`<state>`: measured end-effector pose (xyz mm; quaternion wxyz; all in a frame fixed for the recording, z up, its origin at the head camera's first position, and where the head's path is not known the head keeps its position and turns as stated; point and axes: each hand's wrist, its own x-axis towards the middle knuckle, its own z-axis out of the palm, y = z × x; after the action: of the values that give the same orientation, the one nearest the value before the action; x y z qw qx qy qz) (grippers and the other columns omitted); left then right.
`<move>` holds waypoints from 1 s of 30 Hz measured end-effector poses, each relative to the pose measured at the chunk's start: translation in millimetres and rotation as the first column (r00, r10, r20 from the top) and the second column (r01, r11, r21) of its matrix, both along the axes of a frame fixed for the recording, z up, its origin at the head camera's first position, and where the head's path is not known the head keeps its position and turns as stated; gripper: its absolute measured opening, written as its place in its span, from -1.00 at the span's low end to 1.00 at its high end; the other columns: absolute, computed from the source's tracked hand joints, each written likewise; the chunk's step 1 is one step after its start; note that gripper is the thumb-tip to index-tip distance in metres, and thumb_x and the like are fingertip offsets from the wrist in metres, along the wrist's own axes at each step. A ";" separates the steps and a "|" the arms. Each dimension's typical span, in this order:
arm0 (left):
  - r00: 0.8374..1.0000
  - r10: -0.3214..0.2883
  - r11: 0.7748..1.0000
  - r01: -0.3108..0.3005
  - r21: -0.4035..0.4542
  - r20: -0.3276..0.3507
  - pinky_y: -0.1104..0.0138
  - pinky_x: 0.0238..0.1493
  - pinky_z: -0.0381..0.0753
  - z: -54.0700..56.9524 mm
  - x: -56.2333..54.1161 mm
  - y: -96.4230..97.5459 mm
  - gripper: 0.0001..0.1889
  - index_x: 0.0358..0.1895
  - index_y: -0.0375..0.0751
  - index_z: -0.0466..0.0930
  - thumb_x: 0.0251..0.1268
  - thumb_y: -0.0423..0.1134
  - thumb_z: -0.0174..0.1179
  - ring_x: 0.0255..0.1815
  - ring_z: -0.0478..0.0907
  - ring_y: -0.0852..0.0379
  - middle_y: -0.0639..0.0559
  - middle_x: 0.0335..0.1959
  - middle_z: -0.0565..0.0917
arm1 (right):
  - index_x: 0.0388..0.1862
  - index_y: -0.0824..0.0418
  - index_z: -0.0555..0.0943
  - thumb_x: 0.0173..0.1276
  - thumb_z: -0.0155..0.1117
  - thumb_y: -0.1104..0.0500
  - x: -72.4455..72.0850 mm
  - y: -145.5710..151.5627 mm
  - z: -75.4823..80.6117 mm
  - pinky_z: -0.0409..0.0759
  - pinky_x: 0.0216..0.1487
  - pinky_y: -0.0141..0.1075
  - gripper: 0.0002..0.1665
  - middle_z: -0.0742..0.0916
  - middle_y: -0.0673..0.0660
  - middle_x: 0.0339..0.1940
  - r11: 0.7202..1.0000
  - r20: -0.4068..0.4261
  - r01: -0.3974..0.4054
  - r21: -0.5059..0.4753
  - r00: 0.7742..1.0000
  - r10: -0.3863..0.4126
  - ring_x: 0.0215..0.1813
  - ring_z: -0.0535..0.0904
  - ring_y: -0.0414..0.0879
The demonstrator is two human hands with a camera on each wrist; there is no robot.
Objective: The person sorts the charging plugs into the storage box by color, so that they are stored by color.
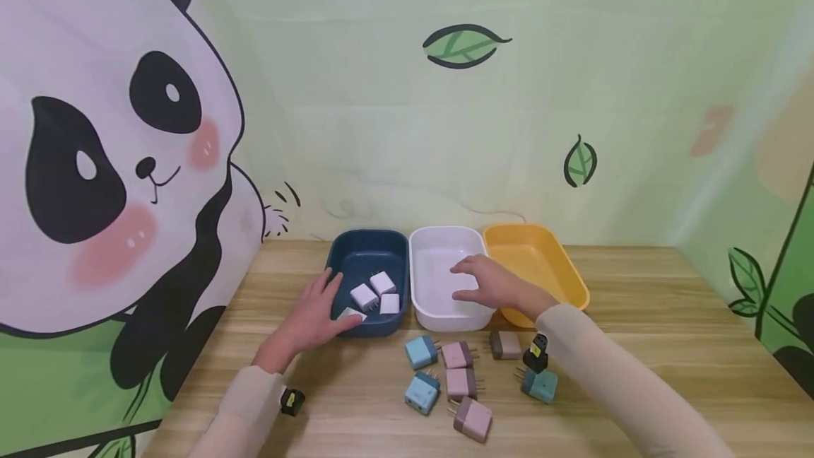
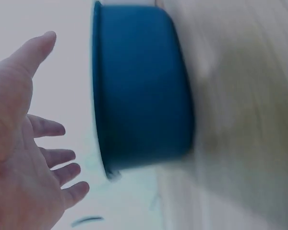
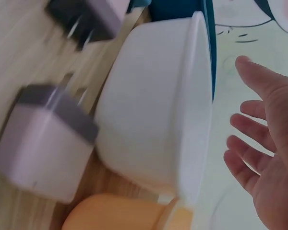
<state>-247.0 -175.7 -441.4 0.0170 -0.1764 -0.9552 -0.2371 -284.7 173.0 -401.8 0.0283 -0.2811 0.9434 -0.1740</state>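
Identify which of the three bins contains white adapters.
The dark blue bin, leftmost: white adapters lie inside, while none show in the white bin or the yellow bin.

Spreads a streaky light-brown wood-grain tabletop (image 1: 642, 302) across the near side and meets a pale-green far wall (image 1: 356, 90) drawn with two black-outlined green leaves (image 1: 462, 48). Shows a black-and-white cartoon panda (image 1: 121, 189) on the left wall (image 1: 38, 373), leafy drawings (image 1: 745, 276) and a pale streak (image 1: 757, 110) on the right wall (image 1: 750, 221).

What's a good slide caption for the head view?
Left hand at a navy bin of white adapters, right hand above a white bin, pink adapters and blue adapters lying in front.
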 end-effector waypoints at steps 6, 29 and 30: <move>0.991 -0.106 0.994 0.103 -0.043 -0.079 -0.10 0.28 0.19 15.0 15.3 22.8 -0.14 0.40 -0.33 0.17 0.16 0.14 0.25 0.40 0.08 -0.22 -0.25 0.42 0.16 | 0.32 0.21 0.41 0.19 0.35 -0.15 1.8 19.2 -11.4 0.22 0.32 0.05 -0.20 0.42 0.21 0.33 0.995 0.022 0.090 0.030 0.996 -0.091 0.37 0.23 0.13; 0.862 -0.505 0.853 0.505 -0.131 0.038 0.25 0.22 0.37 -3.7 46.4 107.2 -0.36 0.27 -0.19 0.41 0.21 0.11 0.22 0.22 0.38 0.08 -0.03 0.23 0.44 | 0.49 0.31 0.05 0.05 0.33 -0.37 -3.2 45.9 -35.3 0.07 0.35 0.15 0.25 0.04 0.31 0.51 0.987 0.071 0.136 0.084 0.987 -0.142 0.46 -0.03 0.27; 0.858 -0.512 0.848 0.512 -0.136 0.042 0.27 0.20 0.37 -5.0 47.1 109.1 -0.38 0.25 -0.18 0.43 0.20 0.10 0.23 0.20 0.39 0.10 -0.02 0.21 0.45 | 0.49 0.32 0.04 0.05 0.32 -0.38 -3.8 45.9 -35.6 0.08 0.35 0.15 0.26 0.05 0.31 0.51 0.987 0.075 0.135 0.085 0.987 -0.142 0.46 -0.02 0.27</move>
<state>-199.9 -66.5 -446.4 -0.0614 -0.4247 -0.8881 -0.1649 -288.5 218.8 -437.4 0.0653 -0.2062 0.9649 -0.1490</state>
